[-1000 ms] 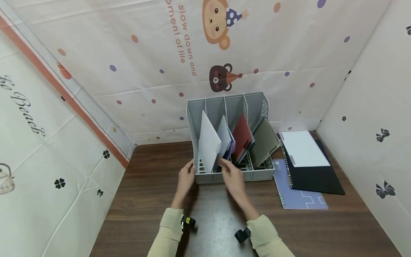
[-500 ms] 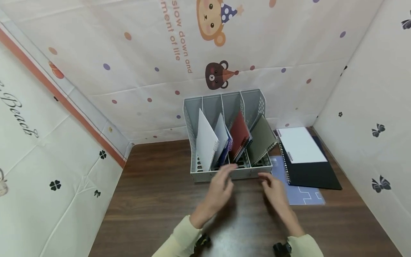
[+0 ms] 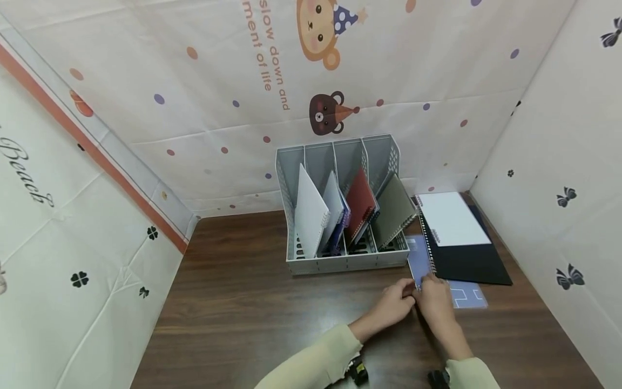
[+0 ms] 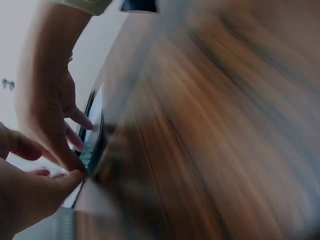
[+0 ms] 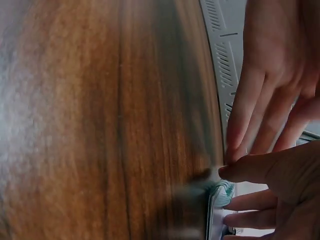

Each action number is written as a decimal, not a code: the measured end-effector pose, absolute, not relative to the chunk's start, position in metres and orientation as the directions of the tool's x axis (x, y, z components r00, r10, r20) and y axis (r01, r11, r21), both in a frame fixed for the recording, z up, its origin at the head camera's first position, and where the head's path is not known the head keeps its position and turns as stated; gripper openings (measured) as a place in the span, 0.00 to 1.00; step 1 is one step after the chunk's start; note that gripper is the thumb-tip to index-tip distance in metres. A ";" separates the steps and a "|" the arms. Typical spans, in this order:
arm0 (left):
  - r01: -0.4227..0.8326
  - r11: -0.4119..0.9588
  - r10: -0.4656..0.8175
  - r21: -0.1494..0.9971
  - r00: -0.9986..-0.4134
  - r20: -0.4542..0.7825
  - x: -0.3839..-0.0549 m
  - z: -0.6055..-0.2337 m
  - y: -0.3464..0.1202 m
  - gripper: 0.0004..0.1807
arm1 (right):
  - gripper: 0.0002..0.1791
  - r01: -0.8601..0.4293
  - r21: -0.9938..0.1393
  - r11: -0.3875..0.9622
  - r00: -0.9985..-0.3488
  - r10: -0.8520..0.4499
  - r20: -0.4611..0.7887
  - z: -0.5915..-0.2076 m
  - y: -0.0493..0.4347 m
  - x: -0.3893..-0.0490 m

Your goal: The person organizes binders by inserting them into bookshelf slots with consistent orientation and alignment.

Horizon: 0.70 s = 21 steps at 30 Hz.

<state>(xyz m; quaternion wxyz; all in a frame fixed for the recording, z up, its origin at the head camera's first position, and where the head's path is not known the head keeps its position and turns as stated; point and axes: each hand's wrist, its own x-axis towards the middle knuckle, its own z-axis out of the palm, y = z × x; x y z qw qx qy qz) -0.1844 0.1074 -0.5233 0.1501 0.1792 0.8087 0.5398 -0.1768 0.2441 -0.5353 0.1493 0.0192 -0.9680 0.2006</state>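
Observation:
A blue spiral notebook [image 3: 465, 294] with white line patterns lies on the table right of the grey file organizer [image 3: 347, 263]. My left hand [image 3: 392, 303] and right hand [image 3: 435, 302] meet at its left, bound edge. In the right wrist view, the left hand [image 5: 282, 75] reaches down with extended fingers close to the right thumb. Fingers of my right hand [image 5: 280, 190] touch the green-tinted spiral binding [image 5: 223, 192], fairly straight. Their tips touch or nearly touch in the left wrist view, where the binding [image 4: 90, 152] is partly covered. The notebook appears flat.
The organizer's slots hold a white notebook [image 3: 310, 213], bluish ones, a red notebook [image 3: 360, 202] and an olive notebook [image 3: 396, 210], all leaning. A black spiral notebook [image 3: 471, 265] overlaps the blue one, with a white notebook [image 3: 454, 219] on top. Patterned cloth walls [image 3: 218, 124] stand behind and beside.
Both hands have left the organizer and moved right to the blue notebook's bound edge. The left hand crossed along the organizer's front. The notebooks in the slots stay leaning as before.

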 end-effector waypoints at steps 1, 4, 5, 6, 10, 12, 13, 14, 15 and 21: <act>0.075 0.326 0.414 0.942 -0.908 -0.071 -0.186 -0.525 0.113 0.23 | 0.12 -0.101 -0.373 0.922 -0.952 0.019 0.305 -0.537 0.244 -0.177; -0.080 0.200 0.317 0.977 -0.938 -0.142 -0.192 -0.530 0.128 0.22 | 0.14 -0.119 -0.348 0.930 -0.939 0.009 0.344 -0.542 0.245 -0.177; -0.126 0.149 0.294 0.981 -0.941 -0.166 -0.193 -0.531 0.132 0.21 | 0.14 -0.117 -0.349 0.930 -0.936 0.014 0.350 -0.543 0.246 -0.177; -0.162 0.106 0.278 0.981 -0.943 -0.185 -0.195 -0.533 0.136 0.21 | 0.15 -0.117 -0.347 0.931 -0.934 0.016 0.358 -0.544 0.246 -0.177; -0.298 -0.054 0.226 0.953 -0.933 -0.279 -0.204 -0.537 0.149 0.15 | 0.18 -0.114 -0.332 0.936 -0.925 0.022 0.380 -0.546 0.244 -0.176; -0.341 -0.111 0.217 0.933 -0.925 -0.312 -0.209 -0.538 0.153 0.11 | 0.18 -0.078 -0.348 0.934 -0.936 0.052 0.348 -0.543 0.243 -0.176; -0.362 -0.141 0.212 0.922 -0.920 -0.329 -0.212 -0.538 0.154 0.10 | 0.18 -0.050 -0.365 0.930 -0.946 0.073 0.315 -0.542 0.241 -0.177; -0.383 -0.172 0.209 0.908 -0.915 -0.346 -0.215 -0.539 0.155 0.09 | 0.19 -0.016 -0.386 0.922 -0.956 0.099 0.276 -0.540 0.240 -0.178; -0.401 -0.198 0.211 0.894 -0.908 -0.361 -0.218 -0.540 0.156 0.08 | 0.19 0.016 -0.400 0.916 -0.965 0.118 0.234 -0.538 0.238 -0.179; -0.443 -0.167 0.236 0.881 -0.886 -0.400 -0.224 -0.544 0.155 0.08 | 0.18 0.038 -0.419 0.907 -0.977 0.122 0.174 -0.533 0.232 -0.183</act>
